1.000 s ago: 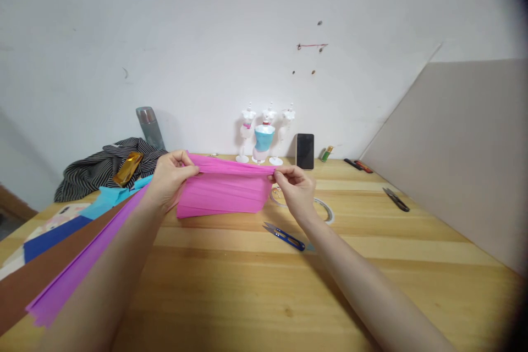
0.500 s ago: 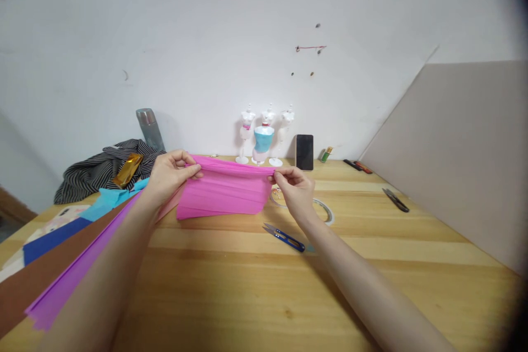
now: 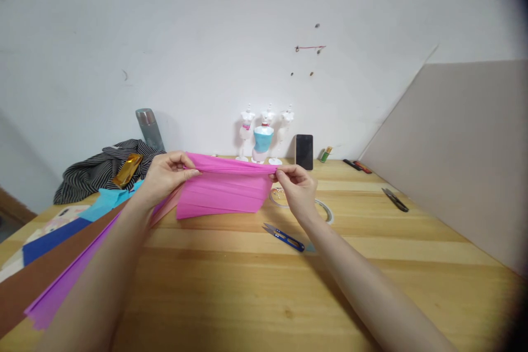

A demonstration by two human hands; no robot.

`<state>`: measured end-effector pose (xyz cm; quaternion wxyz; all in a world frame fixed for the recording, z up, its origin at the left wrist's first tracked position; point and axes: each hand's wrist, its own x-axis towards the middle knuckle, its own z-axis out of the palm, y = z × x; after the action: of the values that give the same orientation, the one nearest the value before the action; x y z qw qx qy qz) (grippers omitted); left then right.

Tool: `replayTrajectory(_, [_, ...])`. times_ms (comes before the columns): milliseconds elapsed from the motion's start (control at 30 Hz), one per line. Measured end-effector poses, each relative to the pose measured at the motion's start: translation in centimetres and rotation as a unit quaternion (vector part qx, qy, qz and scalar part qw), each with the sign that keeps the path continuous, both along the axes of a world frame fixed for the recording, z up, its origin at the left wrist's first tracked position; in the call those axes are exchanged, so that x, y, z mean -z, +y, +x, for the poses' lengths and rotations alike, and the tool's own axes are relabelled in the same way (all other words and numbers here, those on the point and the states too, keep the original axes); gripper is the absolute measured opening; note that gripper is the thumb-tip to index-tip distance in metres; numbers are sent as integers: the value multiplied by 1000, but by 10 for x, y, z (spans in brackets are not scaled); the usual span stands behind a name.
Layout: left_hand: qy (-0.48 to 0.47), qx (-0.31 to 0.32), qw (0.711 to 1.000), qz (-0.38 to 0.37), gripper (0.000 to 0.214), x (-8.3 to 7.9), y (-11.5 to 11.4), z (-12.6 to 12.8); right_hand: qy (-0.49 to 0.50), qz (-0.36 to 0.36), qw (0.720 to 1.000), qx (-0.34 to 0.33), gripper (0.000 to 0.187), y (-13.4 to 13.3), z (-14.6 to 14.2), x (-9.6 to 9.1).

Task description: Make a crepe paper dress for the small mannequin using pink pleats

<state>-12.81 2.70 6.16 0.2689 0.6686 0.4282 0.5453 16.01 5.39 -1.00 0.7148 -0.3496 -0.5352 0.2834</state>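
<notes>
A folded sheet of bright pink crepe paper (image 3: 225,192) hangs stretched between my hands, just above the wooden table. My left hand (image 3: 171,175) pinches its upper left edge between thumb and fingers. At the upper right corner, my right hand (image 3: 299,184) grips the same edge in a pinch. Blue thread snips (image 3: 284,237) lie below the right hand. A roll of white tape (image 3: 325,212) is partly hidden behind that hand and wrist. Under the left forearm lie purple paper (image 3: 68,280) and brown paper (image 3: 53,256).
Small white mannequins (image 3: 264,137) stand against the wall beside a phone (image 3: 304,151) and a small green bottle (image 3: 325,154). Black scissors (image 3: 395,199) lie at the right. A striped cloth (image 3: 88,176), a gold packet (image 3: 127,170) and a flask (image 3: 149,129) are at the left.
My hands have moved slightly apart, pulling the pink paper's upper edge tauter. The front flap of the paper has shifted a little, and the left forearm has moved slightly left.
</notes>
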Motion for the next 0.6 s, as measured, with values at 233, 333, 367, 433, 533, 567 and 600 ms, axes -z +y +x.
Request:
replayTrajectory(233, [-92, 12, 994, -55, 24, 0, -3, 8, 3, -4, 1000, -3, 6, 2, 0, 2])
replayTrajectory(333, [-125, 9, 990, -70, 25, -2, -5, 13, -5, -5, 1000, -4, 8, 1, 0, 2])
replayTrajectory(367, [-131, 9, 989, -73, 25, -3, -5, 14, -8, -5, 1000, -4, 8, 1, 0, 2])
replayTrajectory(433, [-136, 8, 988, -74, 25, -3, -5, 15, -11, -3, 1000, -4, 7, 0, 0, 1])
replayTrajectory(533, [-128, -1, 990, -65, 24, -2, -3, 14, -8, -2, 1000, -4, 5, 0, 0, 1])
replayTrajectory(567, [-121, -8, 991, -62, 24, -2, -3, 14, -6, -2, 1000, -3, 5, 0, 0, 1])
replayTrajectory(600, [-114, -16, 992, -58, 23, -1, -2, 13, -3, -3, 1000, -3, 4, 0, -1, 1])
